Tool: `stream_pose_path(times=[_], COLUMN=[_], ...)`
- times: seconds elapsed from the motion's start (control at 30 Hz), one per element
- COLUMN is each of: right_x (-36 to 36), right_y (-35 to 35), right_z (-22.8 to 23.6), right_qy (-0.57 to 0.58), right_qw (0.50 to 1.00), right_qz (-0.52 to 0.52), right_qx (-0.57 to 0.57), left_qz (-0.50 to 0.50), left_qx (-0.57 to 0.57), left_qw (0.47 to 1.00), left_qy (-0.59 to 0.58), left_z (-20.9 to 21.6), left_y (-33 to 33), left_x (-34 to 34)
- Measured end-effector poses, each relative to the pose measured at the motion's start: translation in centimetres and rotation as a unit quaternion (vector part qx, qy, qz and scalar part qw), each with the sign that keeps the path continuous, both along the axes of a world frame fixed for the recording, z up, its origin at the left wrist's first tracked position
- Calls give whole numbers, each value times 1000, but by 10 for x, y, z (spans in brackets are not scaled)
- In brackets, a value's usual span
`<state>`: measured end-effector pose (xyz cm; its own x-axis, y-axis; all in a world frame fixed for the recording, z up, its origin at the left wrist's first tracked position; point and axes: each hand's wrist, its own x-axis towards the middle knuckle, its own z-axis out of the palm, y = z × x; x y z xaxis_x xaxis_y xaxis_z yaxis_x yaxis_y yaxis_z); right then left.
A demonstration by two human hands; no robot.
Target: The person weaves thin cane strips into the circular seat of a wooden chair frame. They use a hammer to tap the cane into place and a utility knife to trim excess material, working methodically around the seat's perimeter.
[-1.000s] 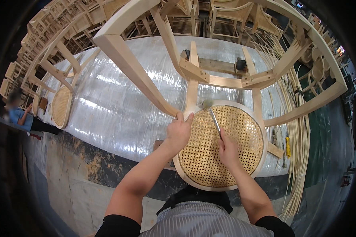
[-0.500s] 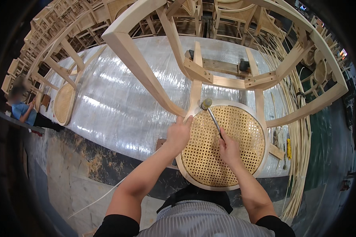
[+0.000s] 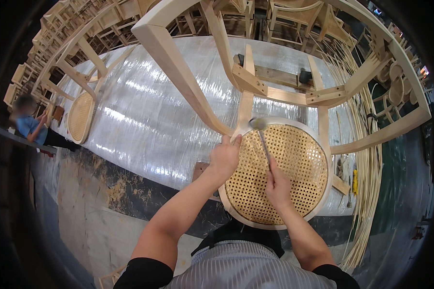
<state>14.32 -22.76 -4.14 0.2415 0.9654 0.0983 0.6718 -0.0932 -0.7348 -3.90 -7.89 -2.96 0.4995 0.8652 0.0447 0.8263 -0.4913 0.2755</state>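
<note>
My right hand point(image 3: 278, 187) is wrapped round the handle of a small mallet point(image 3: 264, 144) with a thin shaft. The mallet's yellowish head point(image 3: 257, 123) is blurred over the upper left rim of a round woven cane panel point(image 3: 279, 176). A pale wooden ring point(image 3: 329, 185) frames the panel, which belongs to a wooden chair frame point(image 3: 185, 79) lying on the table. My left hand point(image 3: 225, 156) is closed at the panel's upper left edge, thumb and forefinger close to the mallet head. Whatever its fingers pinch there is hidden.
Shiny plastic film covers the table point(image 3: 144, 115). Long cane strips point(image 3: 366, 192) lie on the right, beside a yellow-handled tool point(image 3: 355, 182). Another cane-panelled chair point(image 3: 80, 118) is at the left, near a person in blue point(image 3: 31, 125). Stacked chair frames fill the back.
The mallet head has shifted slightly up and right and is now blurred. The chair and both hands appear a little farther right in the view.
</note>
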Motion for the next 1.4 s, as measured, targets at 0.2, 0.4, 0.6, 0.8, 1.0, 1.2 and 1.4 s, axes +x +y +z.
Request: stream_pose_path(times=[0.2, 0.4, 0.6, 0.8, 1.0, 1.2, 1.4], right_x=[1, -14, -9, -13, -9, -18, -16], right_y=[2, -6, -7, -8, -8, -17, -19], right_z=[-2, 0, 3, -11, -2, -4, 3], right_qy=[3, 39, 14, -3, 5, 16, 23], right_qw=[997, 997, 1000, 1000, 998, 998, 999], right_qz=[-1, -20, 9, 0, 13, 8, 20], right_qx=[-78, 71, -8, 18, -63, 54, 32], left_qz=[24, 49, 57, 63, 82, 76, 72], left_qx=[-43, -73, -51, -93, -113, -120, -126], left_qw=[999, 996, 997, 994, 990, 989, 988], left_qy=[24, 7, 13, 11, 23, 42, 42], left_z=[1, 3, -6, 3, 0, 4, 6], left_y=[-25, -33, -35, -35, -53, -51, -49], left_x=[-18, -24, -23, -16, -22, -24, -27])
